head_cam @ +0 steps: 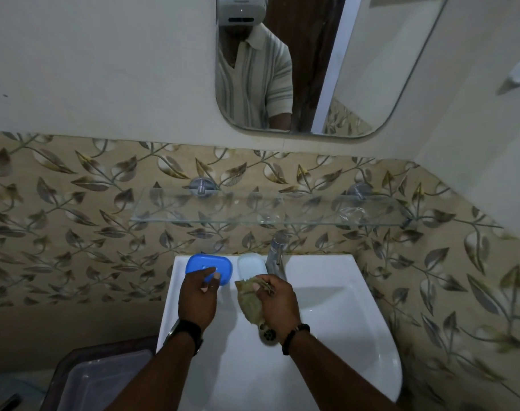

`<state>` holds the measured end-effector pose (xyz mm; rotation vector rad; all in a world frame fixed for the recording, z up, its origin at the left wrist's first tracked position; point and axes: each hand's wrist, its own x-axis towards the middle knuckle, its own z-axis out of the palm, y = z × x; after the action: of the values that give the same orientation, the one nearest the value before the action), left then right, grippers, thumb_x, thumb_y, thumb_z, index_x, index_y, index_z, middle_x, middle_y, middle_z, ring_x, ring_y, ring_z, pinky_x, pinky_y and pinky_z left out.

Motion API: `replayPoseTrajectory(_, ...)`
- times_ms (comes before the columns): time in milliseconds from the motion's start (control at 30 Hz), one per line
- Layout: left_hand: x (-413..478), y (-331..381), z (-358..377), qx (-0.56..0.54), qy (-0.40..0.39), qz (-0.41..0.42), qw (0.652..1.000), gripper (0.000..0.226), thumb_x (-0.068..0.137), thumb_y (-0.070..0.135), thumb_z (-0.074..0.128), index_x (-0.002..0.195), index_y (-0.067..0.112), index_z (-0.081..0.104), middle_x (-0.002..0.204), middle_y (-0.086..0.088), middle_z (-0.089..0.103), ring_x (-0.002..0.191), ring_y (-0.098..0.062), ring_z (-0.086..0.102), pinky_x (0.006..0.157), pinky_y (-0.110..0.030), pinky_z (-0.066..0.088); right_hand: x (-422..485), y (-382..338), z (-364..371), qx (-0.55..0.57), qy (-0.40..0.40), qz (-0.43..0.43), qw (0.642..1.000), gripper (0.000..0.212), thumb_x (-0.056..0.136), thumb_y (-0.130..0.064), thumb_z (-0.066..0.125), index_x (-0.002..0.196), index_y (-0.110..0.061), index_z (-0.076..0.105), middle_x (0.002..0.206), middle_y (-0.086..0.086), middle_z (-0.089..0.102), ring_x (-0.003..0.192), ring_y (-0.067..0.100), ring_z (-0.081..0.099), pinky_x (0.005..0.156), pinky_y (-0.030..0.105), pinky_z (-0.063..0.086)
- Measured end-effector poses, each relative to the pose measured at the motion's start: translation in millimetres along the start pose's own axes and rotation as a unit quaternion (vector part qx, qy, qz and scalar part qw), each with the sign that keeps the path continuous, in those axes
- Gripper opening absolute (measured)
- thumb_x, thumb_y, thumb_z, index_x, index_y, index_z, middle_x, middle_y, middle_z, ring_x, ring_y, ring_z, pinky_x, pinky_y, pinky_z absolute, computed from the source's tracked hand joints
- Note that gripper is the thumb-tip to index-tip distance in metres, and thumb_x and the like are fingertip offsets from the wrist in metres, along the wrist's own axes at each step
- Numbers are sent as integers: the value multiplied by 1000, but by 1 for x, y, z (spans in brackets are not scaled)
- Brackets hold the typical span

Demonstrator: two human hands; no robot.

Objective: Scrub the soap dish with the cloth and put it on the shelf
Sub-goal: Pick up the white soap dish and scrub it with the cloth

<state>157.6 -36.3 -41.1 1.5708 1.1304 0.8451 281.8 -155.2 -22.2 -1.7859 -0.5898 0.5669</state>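
A blue soap dish [207, 264] lies on the back left ledge of the white sink [336, 307]. My left hand [198, 298] reaches over its near edge, thumb and fingers touching it; whether they grip it is unclear. My right hand [278, 301] holds a crumpled greenish cloth [248, 295] above the basin, just in front of the tap [276, 250]. A glass shelf [267, 209] is fixed to the leaf-patterned tiled wall above the sink.
A pale bar of soap [251, 262] sits on the ledge between the dish and the tap. The drain [269, 335] shows under my right wrist. A mirror [312, 63] hangs above the shelf. A plastic tub [95, 381] stands low at the left.
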Motion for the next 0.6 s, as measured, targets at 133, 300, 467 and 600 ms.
replayPoseTrajectory(133, -12, 12, 4, 2, -160, 38, 986, 31, 88, 40, 71, 114, 22, 71, 110, 2, 72, 97, -13, 66, 81, -24, 51, -1, -11, -5, 38, 2, -7, 999, 12, 92, -17, 69, 92, -28, 73, 98, -3, 76, 95, 18, 72, 87, 34, 60)
replayPoseTrajectory(300, -16, 35, 20, 28, -245, 94, 965, 23, 79, 51, 70, 82, 28, 65, 76, 3, 69, 71, -14, 65, 69, -40, 54, 0, -26, -30, 74, -8, -23, 997, 10, 89, -22, 71, 97, -27, 74, 102, 1, 77, 99, 20, 73, 91, 45, 59)
replayPoseTrajectory(467, -24, 70, 46, -17, -238, 70, 969, 17, 84, 39, 73, 82, 25, 64, 78, -4, 72, 75, -24, 68, 71, -44, 58, -1, -34, -84, 134, 6, -4, 991, 16, 90, -10, 73, 106, -11, 72, 102, 8, 78, 100, 28, 73, 84, 41, 61)
replayPoseTrajectory(600, -38, 92, 81, -51, -232, 48, 970, 12, 85, 34, 71, 86, 24, 66, 84, 0, 75, 82, -24, 70, 73, -41, 58, -10, -27, -135, 163, -58, 68, 983, 28, 90, -18, 74, 116, -14, 69, 107, 10, 77, 94, 26, 73, 71, 41, 61)
